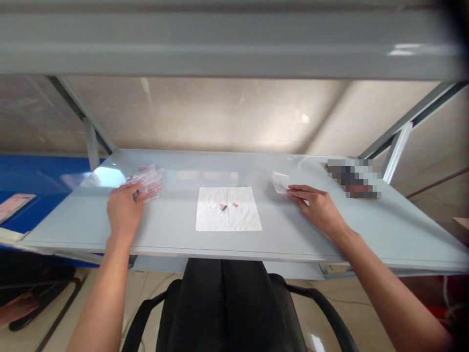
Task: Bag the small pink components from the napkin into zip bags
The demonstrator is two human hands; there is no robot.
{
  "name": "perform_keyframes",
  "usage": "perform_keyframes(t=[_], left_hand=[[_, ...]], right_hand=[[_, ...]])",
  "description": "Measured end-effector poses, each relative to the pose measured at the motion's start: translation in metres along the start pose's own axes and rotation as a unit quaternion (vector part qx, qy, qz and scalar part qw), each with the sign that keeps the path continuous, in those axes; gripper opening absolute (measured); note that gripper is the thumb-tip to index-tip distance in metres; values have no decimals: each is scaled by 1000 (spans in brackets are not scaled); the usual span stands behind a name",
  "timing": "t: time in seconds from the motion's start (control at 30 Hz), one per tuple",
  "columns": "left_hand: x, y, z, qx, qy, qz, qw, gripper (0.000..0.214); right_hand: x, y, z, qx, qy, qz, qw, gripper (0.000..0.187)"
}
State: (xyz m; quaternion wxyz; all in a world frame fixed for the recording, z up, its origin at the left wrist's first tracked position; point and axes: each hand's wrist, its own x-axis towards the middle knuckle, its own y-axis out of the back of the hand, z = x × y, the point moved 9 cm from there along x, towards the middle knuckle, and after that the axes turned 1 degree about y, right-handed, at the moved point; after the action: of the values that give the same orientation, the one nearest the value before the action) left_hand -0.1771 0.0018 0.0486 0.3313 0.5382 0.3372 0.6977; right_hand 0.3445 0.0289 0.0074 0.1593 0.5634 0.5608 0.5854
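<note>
My left hand (124, 210) is resting at the near edge of a pile of small clear packets (147, 180) with red bits inside; its fingers are curling in against the pile, and I cannot tell whether they are pinching one packet or only touching it. My right hand (317, 205) is lying flat and open, fingers stretched out together; the fingertips (293, 191) are pressing on the near corner of a single clear packet (280, 181) that is lying just beyond them. Between my two hands a white cloth (227, 215) is lying flat, well apart from both; two small red pieces (223, 207) are sitting near its middle, close together. Everything is lying on a grey table (366, 230) that is running out past both hands; past my right hand a blurred patch is covering something on the table. Beyond my left hand a blue surface (36, 181) is showing; under my wrists a black chair (322, 303) is showing below the table edge.
</note>
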Motion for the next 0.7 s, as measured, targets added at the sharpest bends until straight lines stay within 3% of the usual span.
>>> perform_keyframes(t=[0.17,0.4,0.5,0.57,0.63,0.7], left_hand=[[-2,5,-4,-3,51,19,998,19],[-3,27,-2,4,60,74,995,22],[-2,35,-1,-42,65,97,992,25],[0,37,-3,-107,82,118,984,25],[0,34,-6,-183,116,140,966,24],[-1,27,-2,-247,151,148,946,24]], right_hand=[[1,5,-10,-34,25,14,999,27],[-7,0,-4,-173,10,-2,985,26],[-7,4,-5,-154,9,-3,988,26],[-1,14,-14,-133,-3,31,991,26],[13,27,-34,-86,-27,91,992,29],[34,27,-66,28,-41,120,991,30]])
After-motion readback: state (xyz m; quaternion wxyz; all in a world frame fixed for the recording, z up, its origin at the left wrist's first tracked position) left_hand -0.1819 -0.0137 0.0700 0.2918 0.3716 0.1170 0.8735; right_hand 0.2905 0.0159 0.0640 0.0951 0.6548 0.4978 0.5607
